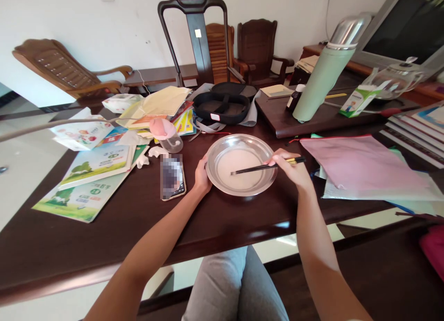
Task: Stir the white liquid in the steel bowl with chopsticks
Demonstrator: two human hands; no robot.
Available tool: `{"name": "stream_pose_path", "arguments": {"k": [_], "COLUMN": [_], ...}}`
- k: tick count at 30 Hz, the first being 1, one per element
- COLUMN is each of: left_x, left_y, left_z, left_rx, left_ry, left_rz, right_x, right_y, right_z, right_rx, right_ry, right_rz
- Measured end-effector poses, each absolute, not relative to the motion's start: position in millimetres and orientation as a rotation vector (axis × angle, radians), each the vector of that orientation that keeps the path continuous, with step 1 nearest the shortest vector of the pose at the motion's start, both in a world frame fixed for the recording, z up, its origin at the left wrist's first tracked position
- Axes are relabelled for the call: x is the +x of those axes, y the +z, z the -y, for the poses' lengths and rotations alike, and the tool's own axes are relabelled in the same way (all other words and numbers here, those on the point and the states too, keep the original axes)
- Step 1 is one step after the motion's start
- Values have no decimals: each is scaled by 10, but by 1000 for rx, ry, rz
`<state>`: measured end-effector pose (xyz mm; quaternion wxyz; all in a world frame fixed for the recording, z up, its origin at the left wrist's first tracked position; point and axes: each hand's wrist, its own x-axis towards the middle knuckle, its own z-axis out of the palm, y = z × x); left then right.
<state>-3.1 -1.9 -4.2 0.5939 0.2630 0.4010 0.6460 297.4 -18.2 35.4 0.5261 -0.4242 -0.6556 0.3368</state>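
Note:
A round metal dish (pixel 212 173) with a pale whitish liquid in it sits on the dark wooden table (pixel 222 219) in front of me. My left hand (pixel 202 175) grips the dish's left rim, fingers closed on it. My right hand (pixel 291 167) is closed on a pair of dark chopsticks (pixel 263 166) with yellow tops. Their tips point left and rest in the liquid near the dish's middle.
A phone (pixel 172 176) lies left of the dish, beside a pink-lidded cup (pixel 166 133), booklets (pixel 93 173) and papers. A pink folder (pixel 360 166) lies at right; a green thermos (pixel 326 71), a black case (pixel 222 106), books and chairs stand behind.

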Motion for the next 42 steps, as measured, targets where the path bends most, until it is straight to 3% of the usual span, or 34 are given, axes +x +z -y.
{"name": "stream_pose_path", "arguments": {"k": [7, 13, 20, 26, 32, 39, 42], "left_x": [-26, -25, -25, -14, -16, -11, -14], "left_y": [-15, -34, -31, -13, -13, -14, -5], "left_z": [35, 21, 27, 28, 26, 26, 32], "left_rx": [625, 630, 634, 624, 619, 643, 651], "left_ry": [1510, 1506, 1497, 1499, 1503, 1502, 1502], "left_rz": [-949, -943, -961, -957, -957, -942, -938], "right_x": [3067, 2980, 3048, 2970, 3021, 2962, 2945], "right_y": [324, 369, 364, 382, 358, 384, 377], "right_z": [145, 187, 165, 194, 153, 196, 178], "right_rx": [-1061, -1027, -1093, -1017, -1080, -1016, -1060], "right_ry": [609, 797, 623, 806, 617, 811, 743], "right_rz": [1352, 1548, 1367, 1549, 1391, 1568, 1570]}}
